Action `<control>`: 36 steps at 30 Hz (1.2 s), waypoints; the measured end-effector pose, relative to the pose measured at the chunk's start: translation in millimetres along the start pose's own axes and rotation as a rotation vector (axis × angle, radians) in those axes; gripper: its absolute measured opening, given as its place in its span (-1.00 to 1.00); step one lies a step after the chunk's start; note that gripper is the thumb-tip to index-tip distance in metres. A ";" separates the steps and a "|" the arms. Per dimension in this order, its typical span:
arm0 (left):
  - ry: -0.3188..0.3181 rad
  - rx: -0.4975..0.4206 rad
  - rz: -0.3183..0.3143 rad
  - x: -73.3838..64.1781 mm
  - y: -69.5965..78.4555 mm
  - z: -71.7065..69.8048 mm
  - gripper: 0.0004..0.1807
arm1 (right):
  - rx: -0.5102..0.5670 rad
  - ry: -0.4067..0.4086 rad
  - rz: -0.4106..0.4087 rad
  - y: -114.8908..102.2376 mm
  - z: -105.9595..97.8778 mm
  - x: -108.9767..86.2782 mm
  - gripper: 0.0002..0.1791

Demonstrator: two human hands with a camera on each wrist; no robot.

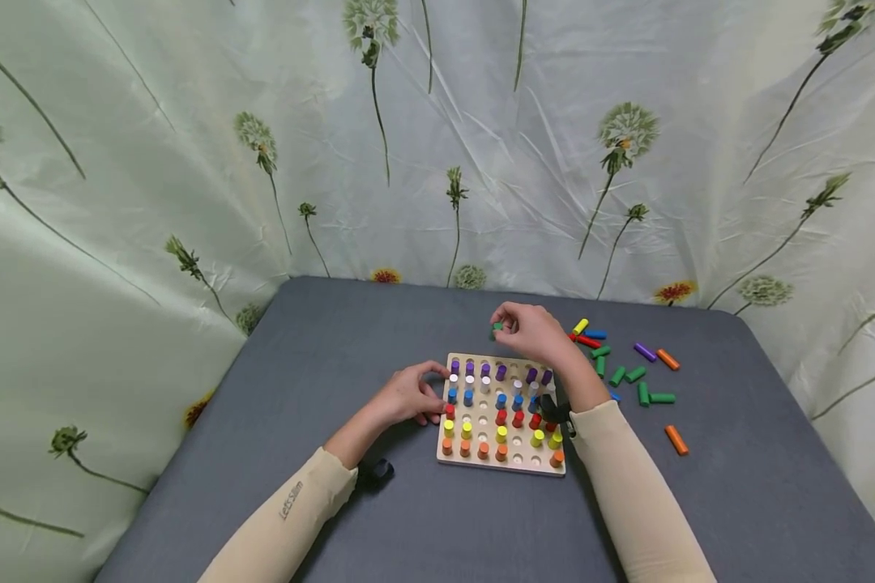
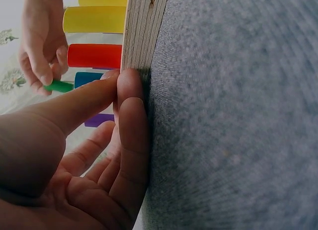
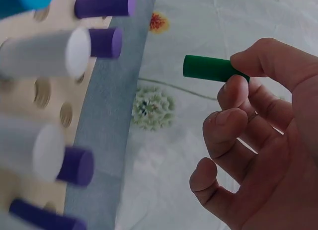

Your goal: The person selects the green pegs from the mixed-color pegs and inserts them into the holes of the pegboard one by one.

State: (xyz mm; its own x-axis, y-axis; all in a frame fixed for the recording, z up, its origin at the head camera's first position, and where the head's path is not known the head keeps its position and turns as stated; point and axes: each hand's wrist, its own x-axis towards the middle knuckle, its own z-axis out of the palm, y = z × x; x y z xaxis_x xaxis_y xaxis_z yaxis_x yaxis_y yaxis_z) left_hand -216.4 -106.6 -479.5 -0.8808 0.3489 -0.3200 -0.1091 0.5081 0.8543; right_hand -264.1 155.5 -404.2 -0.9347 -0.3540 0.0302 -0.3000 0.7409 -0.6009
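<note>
A wooden pegboard [image 1: 474, 461] lies on the table, with rows of purple, white, blue, red, yellow and orange pegs standing in its holes. My left hand [image 1: 408, 394] grips the board's left edge; in the left wrist view the thumb [image 2: 89, 98] reaches over the rim and the fingers bend against its side. Above the far side of the board, my right hand [image 1: 528, 330] pinches a green peg [image 3: 208, 68] between thumb and index finger. One end of that peg sticks out past the fingertips. The right forearm and wrist strap cover part of the board's right side.
Right of the board lie several loose green pegs [image 1: 643, 394], with red, blue and yellow ones [image 1: 580, 326] behind them. A purple peg [image 1: 645, 352] and orange pegs [image 1: 676, 440] lie farther right. A flowered curtain [image 1: 423, 202] hangs behind the grey table [image 1: 321, 340].
</note>
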 end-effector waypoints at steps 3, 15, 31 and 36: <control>-0.003 -0.003 0.002 1.0 0.9 -1.1 -0.48 | -0.015 -0.030 -0.014 -6.1 3.3 6.6 -0.83; 0.008 0.002 -0.011 0.6 -0.6 0.1 -0.49 | -0.085 -0.235 -0.045 -19.3 29.7 25.6 -0.76; -0.008 0.001 0.001 -1.3 2.0 -0.8 -0.47 | -0.144 -0.290 -0.042 -24.6 44.2 36.8 -0.83; -0.009 0.004 -0.003 -1.1 1.6 -0.5 -0.48 | -0.165 -0.272 -0.036 -25.7 45.9 37.8 -0.83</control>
State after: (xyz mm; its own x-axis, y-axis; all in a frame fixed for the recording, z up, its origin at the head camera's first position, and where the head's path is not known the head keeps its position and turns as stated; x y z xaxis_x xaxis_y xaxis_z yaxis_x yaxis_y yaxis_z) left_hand -215.8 -106.6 -477.5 -0.8765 0.3540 -0.3263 -0.1102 0.5122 0.8518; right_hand -283.1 96.9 -424.3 -0.8443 -0.5049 -0.1795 -0.3795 0.7999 -0.4649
